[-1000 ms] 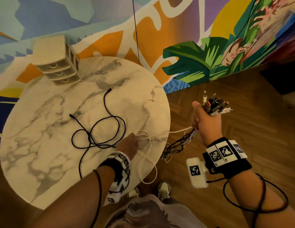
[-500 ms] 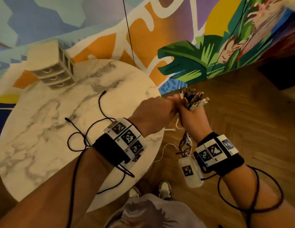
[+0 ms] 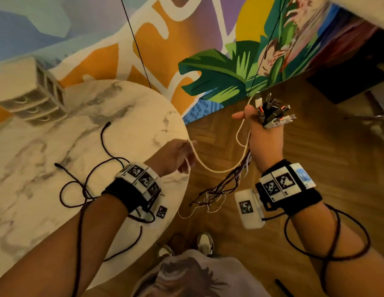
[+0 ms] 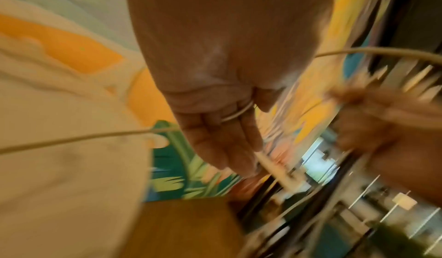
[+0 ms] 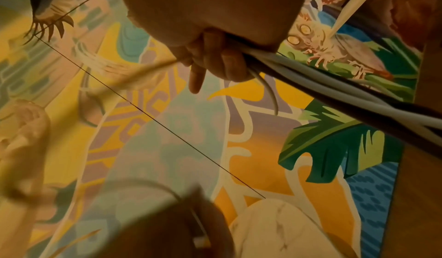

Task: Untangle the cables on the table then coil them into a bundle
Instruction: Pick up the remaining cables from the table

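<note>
My right hand (image 3: 262, 133) grips a bundle of cables (image 3: 272, 113) off the table's right side, plug ends sticking up above the fist and loose tails (image 3: 216, 191) hanging toward the floor. A white cable (image 3: 210, 168) sags from that fist across to my left hand (image 3: 178, 157), which holds it at the round marble table's (image 3: 47, 146) right edge. In the left wrist view my left hand's fingers (image 4: 227, 144) curl over the white cable (image 4: 79, 139). In the right wrist view the right hand's fingers (image 5: 215, 61) wrap the cables (image 5: 334, 90). A black cable (image 3: 105, 151) lies tangled in loops on the table.
A small beige drawer unit (image 3: 30, 97) stands at the table's far left edge. A painted mural wall (image 3: 208, 50) rises behind the table. Wooden floor (image 3: 315, 157) lies to the right, with my shoes (image 3: 205, 243) below. A white sensor box (image 3: 249, 209) hangs at my right wrist.
My left hand left the table, met the right hand at the bundle, then drew back left to the table edge with the white cable. The right hand stayed raised with the bundle.
</note>
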